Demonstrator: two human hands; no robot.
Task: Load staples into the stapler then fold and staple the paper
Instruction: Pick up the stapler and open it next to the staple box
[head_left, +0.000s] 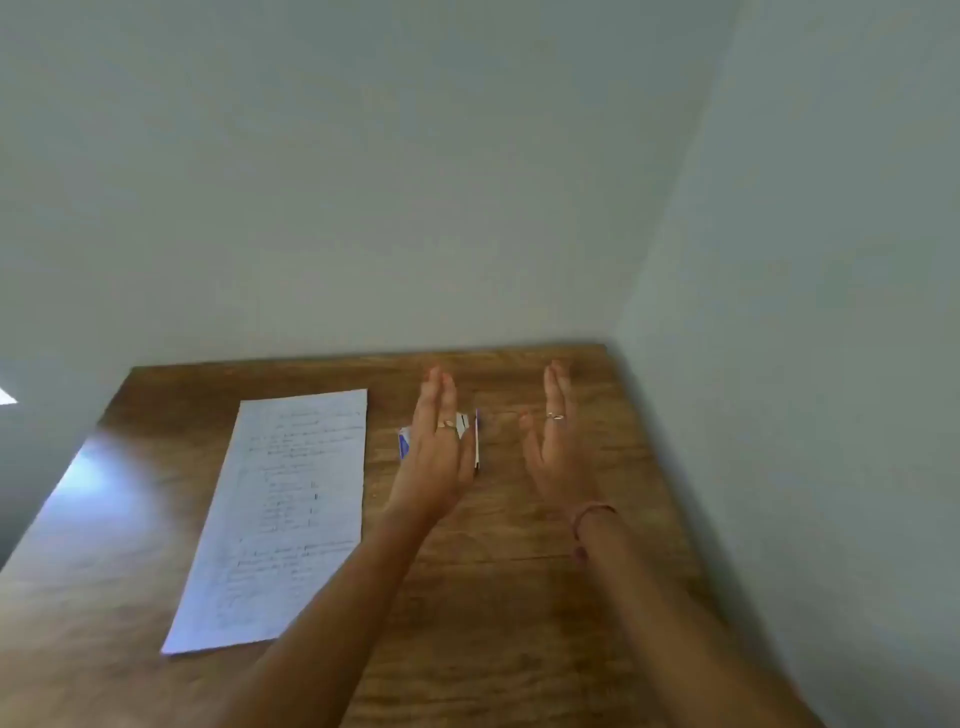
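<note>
Paper (280, 514) lies flat on the left half of your wooden table (519, 597), a written sheet with its long side running away from you, unfolded. Grey walls (467, 182) close the table's far and right edges, meeting in a corner. Your left hand (434, 457) hovers right of the sheet with fingers straight and together, holding nothing; a ring shows on one finger. Your right hand (558, 447) stands well apart from it, likewise flat and empty — ring on a finger, cord bracelet (592, 514) at the wrist. Beneath and partly hidden by your left hand rests a small blue-and-white box (404, 444); a thin blue-edged object (477, 441) sits just beside it — too blurred to tell whether it is the stapler.
</note>
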